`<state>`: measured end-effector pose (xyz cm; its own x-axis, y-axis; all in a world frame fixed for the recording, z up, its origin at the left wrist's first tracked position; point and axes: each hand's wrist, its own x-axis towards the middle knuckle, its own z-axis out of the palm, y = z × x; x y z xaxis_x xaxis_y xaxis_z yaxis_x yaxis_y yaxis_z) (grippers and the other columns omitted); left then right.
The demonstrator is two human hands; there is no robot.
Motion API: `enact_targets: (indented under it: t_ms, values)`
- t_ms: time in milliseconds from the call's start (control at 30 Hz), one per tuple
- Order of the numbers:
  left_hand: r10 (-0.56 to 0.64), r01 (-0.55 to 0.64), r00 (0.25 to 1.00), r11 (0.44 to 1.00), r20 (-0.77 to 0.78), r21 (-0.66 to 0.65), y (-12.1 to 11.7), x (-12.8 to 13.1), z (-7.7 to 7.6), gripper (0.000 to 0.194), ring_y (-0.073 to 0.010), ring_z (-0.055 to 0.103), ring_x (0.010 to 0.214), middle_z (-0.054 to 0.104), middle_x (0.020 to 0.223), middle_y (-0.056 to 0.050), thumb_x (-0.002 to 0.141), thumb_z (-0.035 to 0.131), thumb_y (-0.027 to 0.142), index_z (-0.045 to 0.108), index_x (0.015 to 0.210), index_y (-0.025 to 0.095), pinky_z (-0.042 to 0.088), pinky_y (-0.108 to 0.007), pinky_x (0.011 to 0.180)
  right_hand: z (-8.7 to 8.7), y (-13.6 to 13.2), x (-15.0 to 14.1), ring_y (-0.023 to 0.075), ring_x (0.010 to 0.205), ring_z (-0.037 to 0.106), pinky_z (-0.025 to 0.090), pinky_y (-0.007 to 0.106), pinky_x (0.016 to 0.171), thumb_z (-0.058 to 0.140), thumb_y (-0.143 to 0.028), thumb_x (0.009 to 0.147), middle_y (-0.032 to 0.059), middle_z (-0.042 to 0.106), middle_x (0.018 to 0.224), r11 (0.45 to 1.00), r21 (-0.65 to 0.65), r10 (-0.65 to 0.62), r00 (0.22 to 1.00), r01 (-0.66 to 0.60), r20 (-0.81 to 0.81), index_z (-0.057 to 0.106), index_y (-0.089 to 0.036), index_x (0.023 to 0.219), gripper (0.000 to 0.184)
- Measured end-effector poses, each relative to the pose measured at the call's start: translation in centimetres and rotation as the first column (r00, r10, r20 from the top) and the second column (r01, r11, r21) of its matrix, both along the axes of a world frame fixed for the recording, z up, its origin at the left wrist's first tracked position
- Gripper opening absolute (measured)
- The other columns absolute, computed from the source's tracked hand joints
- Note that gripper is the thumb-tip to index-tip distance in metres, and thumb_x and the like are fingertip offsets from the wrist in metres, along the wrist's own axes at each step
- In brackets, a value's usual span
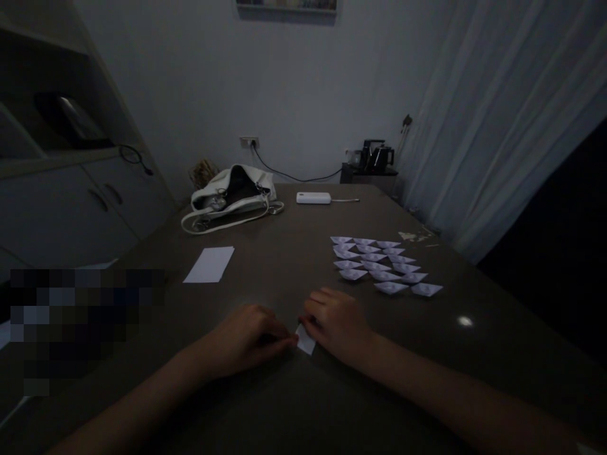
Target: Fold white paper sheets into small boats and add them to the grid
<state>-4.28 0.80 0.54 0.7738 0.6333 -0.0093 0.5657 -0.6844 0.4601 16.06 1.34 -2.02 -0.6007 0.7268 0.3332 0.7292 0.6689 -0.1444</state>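
A small folded piece of white paper is held low over the near middle of the table. My left hand pinches its left corner between thumb and fingertips. On the other side, my right hand is closed on the paper's upper right edge, with the fingers curled over and hiding part of it. Several folded paper boats stand in rows beyond my right hand. A stack of white paper sheets lies on the table beyond my left hand.
A white handbag with a loose strap lies at the far left of the table. At the far end is a white power bank with a short cable. Small paper scraps lie near the right edge. A kettle stands behind.
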Motion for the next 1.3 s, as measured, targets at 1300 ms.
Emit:
enact_targets:
  t_ms: [1300]
  values:
    - [-0.121, 0.163, 0.979, 0.949, -0.166, 0.268, -0.5, 0.4, 0.8, 0.023, -0.0156, 0.051, 0.066, 0.060, 0.067, -0.002, 0.091, 0.049, 0.025, 0.060, 0.073, 0.017, 0.030, -0.028, 0.057, 0.1, 0.6, 0.7, 0.0113, 0.067, 0.052, 0.023, 0.025, 0.055, 0.061, -0.020, 0.080, -0.0001, 0.059, 0.073, 0.980, -0.132, -0.159, 0.985, 0.150, -0.064, 0.056, -0.016, 0.068, 0.013]
